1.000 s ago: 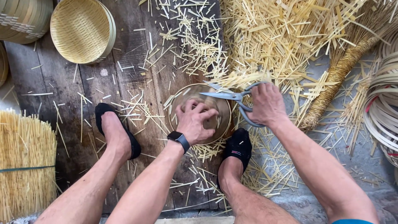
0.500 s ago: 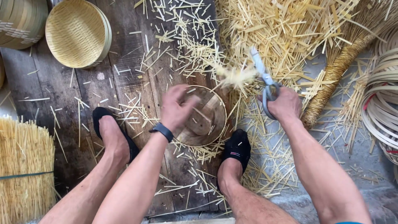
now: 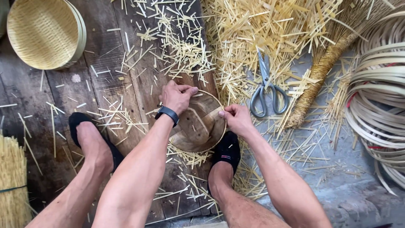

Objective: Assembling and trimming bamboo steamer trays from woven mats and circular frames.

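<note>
Head view, from the left: a bundle of straw sticks (image 3: 12, 181), then a finished woven tray (image 3: 44, 33) on the dark wooden boards (image 3: 105, 80). Between the person's feet sits a small round sieve frame (image 3: 198, 124); the left hand (image 3: 177, 96) grasps its top rim, the right hand (image 3: 237, 119) pinches its right edge. Grey-handled scissors (image 3: 266, 88) lie released just beside, then a straw broom (image 3: 325, 67) and coiled bamboo strips (image 3: 379, 97).

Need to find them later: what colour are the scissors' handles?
Grey handles on the metal scissors, seen in the head view.
</note>
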